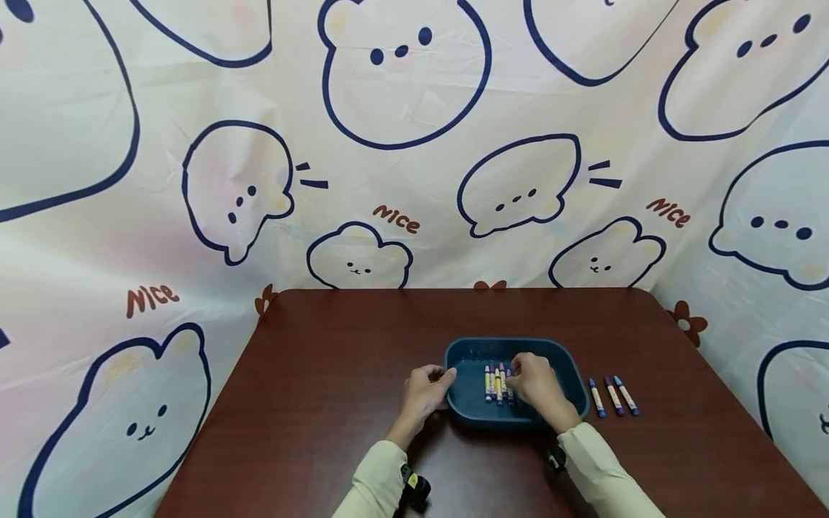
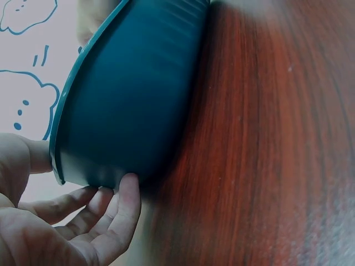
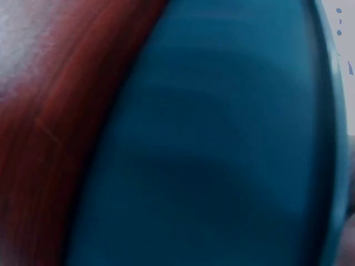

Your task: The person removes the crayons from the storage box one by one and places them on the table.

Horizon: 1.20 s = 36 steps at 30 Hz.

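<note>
A dark teal plastic tray (image 1: 473, 414) stands on the table. My left hand (image 1: 424, 394) holds its left end, thumb at the rim; in the left wrist view the fingers (image 2: 128, 205) lie against the outer wall. Inside the tray, several crayons (image 1: 497, 385) with pale yellow wrappers and purple or yellow ends lie side by side. My right hand (image 1: 537, 383) reaches over the tray's front wall and pinches the crayon (image 1: 510, 396) at the right end of this row. The right wrist view is mostly filled by the tray's blurred outer wall (image 3: 211, 133).
To the right of the tray, a blue crayon (image 1: 597, 398), a purple crayon (image 1: 614, 396) and another blue crayon (image 1: 626, 395) lie on the brown wooden table (image 1: 350, 338). A cartoon-printed cloth (image 1: 427, 180) hangs behind and beside the table.
</note>
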Tool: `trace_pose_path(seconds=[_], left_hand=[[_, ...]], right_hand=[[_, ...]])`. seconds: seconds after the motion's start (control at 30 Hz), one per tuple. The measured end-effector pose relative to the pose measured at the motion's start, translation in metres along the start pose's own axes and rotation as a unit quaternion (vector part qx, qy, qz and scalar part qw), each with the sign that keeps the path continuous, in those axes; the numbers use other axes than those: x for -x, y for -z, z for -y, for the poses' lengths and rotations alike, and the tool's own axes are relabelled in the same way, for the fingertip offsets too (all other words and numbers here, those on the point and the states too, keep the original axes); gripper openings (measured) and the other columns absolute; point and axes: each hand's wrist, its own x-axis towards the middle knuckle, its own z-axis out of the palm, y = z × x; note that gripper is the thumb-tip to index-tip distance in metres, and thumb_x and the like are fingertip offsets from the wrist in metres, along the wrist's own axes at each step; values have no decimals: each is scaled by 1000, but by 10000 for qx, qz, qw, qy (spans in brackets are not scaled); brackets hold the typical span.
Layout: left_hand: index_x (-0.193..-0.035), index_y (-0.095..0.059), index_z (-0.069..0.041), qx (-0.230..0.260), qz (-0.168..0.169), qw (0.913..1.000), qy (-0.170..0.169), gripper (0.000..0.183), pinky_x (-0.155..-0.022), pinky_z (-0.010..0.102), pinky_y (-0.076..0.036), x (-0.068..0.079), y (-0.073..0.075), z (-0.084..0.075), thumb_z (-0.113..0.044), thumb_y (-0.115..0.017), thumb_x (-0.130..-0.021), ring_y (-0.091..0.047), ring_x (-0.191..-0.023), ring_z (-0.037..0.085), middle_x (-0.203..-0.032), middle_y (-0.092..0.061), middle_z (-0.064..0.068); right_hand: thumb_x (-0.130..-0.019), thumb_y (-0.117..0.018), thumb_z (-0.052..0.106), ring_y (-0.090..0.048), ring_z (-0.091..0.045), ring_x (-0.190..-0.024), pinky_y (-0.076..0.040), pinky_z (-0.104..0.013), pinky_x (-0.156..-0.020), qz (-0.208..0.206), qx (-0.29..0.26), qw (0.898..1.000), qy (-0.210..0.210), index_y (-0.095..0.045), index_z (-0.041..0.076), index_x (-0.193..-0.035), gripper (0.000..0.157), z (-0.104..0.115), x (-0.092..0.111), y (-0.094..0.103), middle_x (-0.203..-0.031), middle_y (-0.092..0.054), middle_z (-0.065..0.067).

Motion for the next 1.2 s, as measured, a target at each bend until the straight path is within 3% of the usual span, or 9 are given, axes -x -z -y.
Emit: trace_pose_path(seconds=[0.1,0.23,0.63,0.83,1.0,1.2], left_hand=[[-126,-67,1,-15,-11,10000,-21,47,-67,35,-64,-1,-1,-2,-37,-69,-97,-75,-76,20,-112,-70,16],[-125,-67,1,-40,-5,10000,-10,46,-66,35,-64,-3,-4,-4,-36,-69,-97,-74,-76,18,-111,-70,16],[-127,-66,1,-51,106,9999,3,46,-67,36,-64,-1,-9,-3,-35,-69,-97,-75,-78,20,-113,-70,16],[-128,-66,1,-29,182,9998,46,47,-68,36,-64,0,-11,-1,-35,-68,-98,-74,-83,20,-114,-70,16],[-127,-66,1,-34,138,9999,69,46,-68,36,-64,1,-7,0,-35,-68,-98,-73,-85,20,-113,-69,15],[-126,-67,0,-60,3,9999,97,44,-67,35,-64,-2,-3,-2,-35,-68,-98,-72,-90,21,-112,-69,14]], right_hand=[[-86,-69,2,-27,-11,-49,-24,-25,-49,-48,40,10000,38,-40,12,-64,38,-2,0,-2,-54,-28,4],[-86,-69,2,-27,-10,-48,-23,-23,-48,-47,140,9999,26,-34,16,-59,46,-5,1,-5,-53,-26,5],[-87,-70,2,-37,-13,-50,-29,-23,-48,6,398,9991,-172,-38,15,-56,46,-12,4,-11,-56,-32,2],[-87,-70,-2,-43,-15,-56,-35,-25,-51,-162,631,9979,-38,-53,6,-66,28,-15,6,-16,-63,-41,-2],[-84,-70,-6,-53,-18,-66,-47,-32,-56,-408,1009,9933,381,-65,-2,-84,6,-11,5,-22,-76,-60,-10],[-83,-70,-7,-61,-21,-76,-55,-39,-63,-485,1178,9905,519,-67,-5,-97,14,-2,1,-25,-89,-66,-16]])
